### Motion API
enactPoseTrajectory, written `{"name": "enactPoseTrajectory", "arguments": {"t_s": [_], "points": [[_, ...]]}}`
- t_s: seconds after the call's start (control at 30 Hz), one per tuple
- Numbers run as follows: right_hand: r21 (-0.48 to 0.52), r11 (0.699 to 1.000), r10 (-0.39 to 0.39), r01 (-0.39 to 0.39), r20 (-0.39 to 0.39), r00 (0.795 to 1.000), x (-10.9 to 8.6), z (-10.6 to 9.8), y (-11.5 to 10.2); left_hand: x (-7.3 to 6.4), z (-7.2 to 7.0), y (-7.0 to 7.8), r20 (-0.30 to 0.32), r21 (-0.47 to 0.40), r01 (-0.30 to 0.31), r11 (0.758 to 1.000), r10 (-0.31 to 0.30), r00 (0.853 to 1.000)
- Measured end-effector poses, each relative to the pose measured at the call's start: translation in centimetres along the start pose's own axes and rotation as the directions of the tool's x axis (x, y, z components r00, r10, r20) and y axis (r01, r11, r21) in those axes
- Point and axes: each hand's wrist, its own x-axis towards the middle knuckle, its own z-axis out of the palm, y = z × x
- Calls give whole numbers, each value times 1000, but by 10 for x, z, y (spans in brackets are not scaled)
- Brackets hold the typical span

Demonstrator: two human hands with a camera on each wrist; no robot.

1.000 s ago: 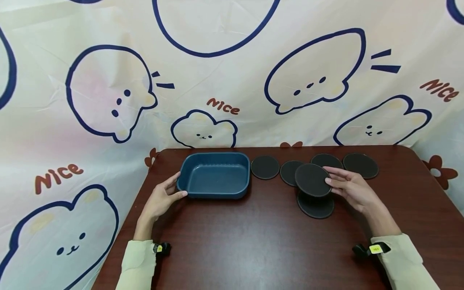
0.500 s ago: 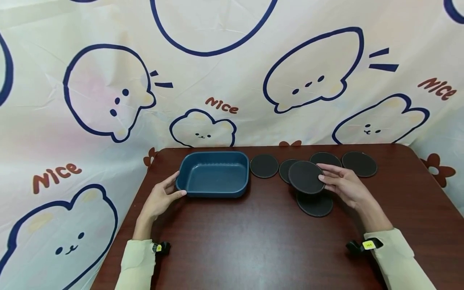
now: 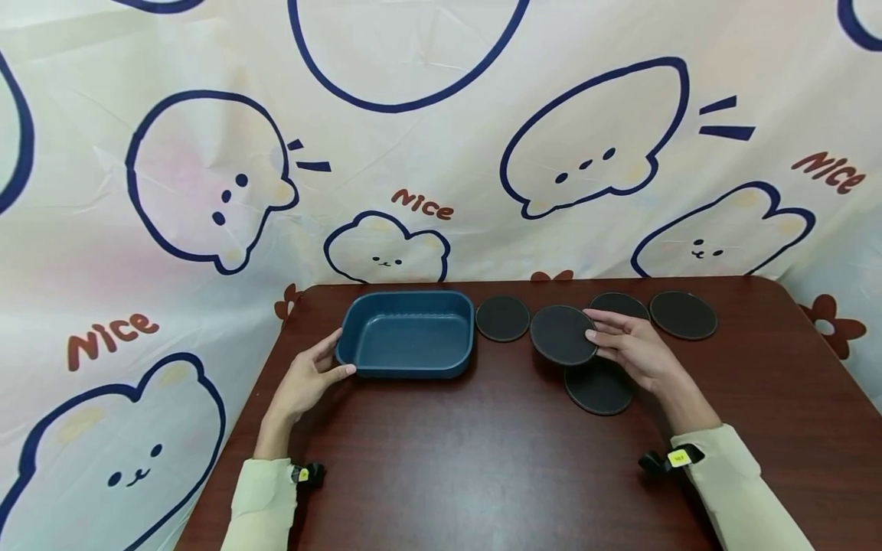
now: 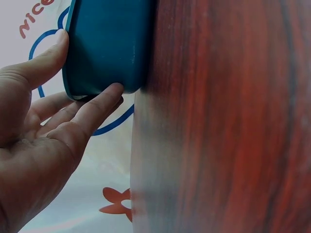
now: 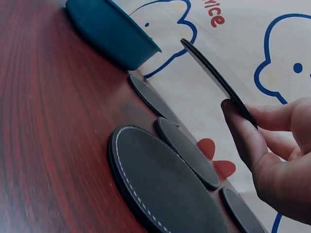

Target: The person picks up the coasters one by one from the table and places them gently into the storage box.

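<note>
My left hand (image 3: 303,383) grips the left end of a blue rectangular plastic bin (image 3: 406,373), thumb at the front corner and fingers along its outer side. In the left wrist view the thumb (image 4: 51,56) touches the rim. My right hand (image 3: 630,352) pinches a round black coaster (image 3: 563,335) by its right edge, raised above the table and tilted. The right wrist view shows this coaster (image 5: 214,70) edge-on between thumb and fingers. Below it lies a stitched black coaster (image 3: 598,389). Another coaster (image 5: 187,150) on the table is hidden in the head view.
Another black coaster (image 3: 503,318) lies just right of the bin. Two more, a back coaster (image 3: 623,304) and a far-right coaster (image 3: 684,314), lie behind the right hand. The dark red-brown wooden table (image 3: 441,459) ends at a printed cloth backdrop (image 3: 475,153).
My right hand has moved left with the held coaster, which now covers the coaster behind it in the head view. The left hand and the bin stay in place.
</note>
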Motion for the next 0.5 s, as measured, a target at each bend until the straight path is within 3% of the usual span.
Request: {"name": "enactPoseTrajectory", "arguments": {"t_s": [0.5], "points": [[29,999,-20,19,39,999,19,21,-3,0,0,2,0,5,9,1000,-9,1000]]}}
